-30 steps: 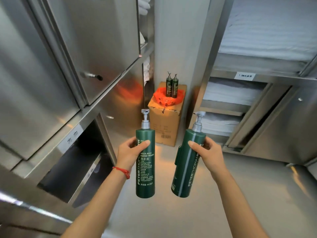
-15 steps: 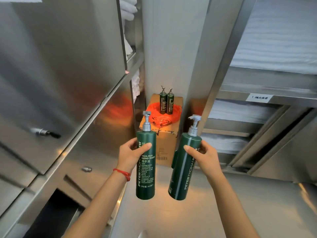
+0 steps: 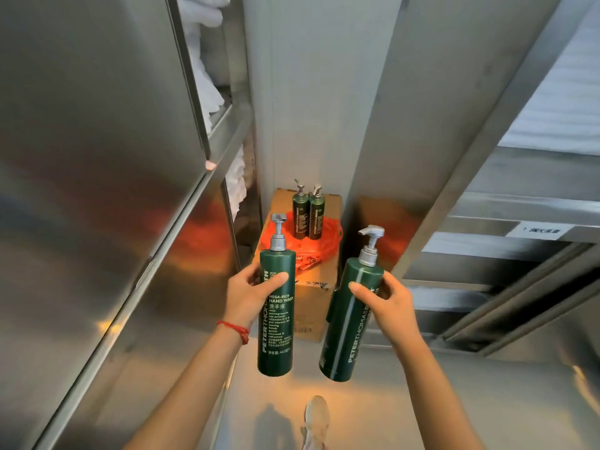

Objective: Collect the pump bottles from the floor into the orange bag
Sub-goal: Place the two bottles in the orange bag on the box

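Note:
My left hand [image 3: 246,292] grips a dark green pump bottle [image 3: 276,323], held upright with its label facing me. My right hand [image 3: 386,300] grips a second green pump bottle [image 3: 349,323], tilted slightly right at the top. Both are in the air in front of me. Beyond them the orange bag [image 3: 319,245] lies on top of a cardboard box [image 3: 311,306] in the corner. Two more green pump bottles [image 3: 307,214] stand side by side at the back of the bag; I cannot tell whether they are inside it.
Steel cabinet doors [image 3: 97,157] close in on the left. A steel column [image 3: 406,125] and shelves with folded white linen [image 3: 552,108] are on the right. The narrow grey floor [image 3: 422,401] runs between them; my shoe [image 3: 316,420] shows at the bottom.
The box, bag and two standing bottles have grown larger and nearer as I moved forward. Both hands keep the same grip on their bottles.

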{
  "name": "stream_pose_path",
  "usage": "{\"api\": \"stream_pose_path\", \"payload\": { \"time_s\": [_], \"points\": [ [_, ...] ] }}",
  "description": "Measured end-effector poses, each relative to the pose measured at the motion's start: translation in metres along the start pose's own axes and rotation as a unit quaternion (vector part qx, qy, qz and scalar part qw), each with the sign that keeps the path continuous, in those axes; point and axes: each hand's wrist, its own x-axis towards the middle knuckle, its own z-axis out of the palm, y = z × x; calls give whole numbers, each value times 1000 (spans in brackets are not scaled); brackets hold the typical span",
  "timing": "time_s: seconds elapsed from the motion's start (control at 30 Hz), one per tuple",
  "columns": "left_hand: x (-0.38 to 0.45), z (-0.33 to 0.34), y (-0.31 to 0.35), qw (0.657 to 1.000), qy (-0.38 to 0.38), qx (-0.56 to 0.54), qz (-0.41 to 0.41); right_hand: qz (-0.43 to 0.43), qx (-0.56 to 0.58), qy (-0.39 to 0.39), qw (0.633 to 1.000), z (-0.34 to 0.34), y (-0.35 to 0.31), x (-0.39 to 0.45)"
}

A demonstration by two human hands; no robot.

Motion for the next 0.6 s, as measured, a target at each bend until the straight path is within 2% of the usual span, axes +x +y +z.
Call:
{"api": "stream_pose_path", "payload": {
  "time_s": [0.43, 0.6],
  "points": [
    [172, 45, -10, 998, 53, 24, -21, -10, -37, -35, 999, 15, 21, 195],
    [229, 51, -26, 997, 61, 50, -12, 11, -40, 2, 999, 31, 39, 241]
  ]
}}
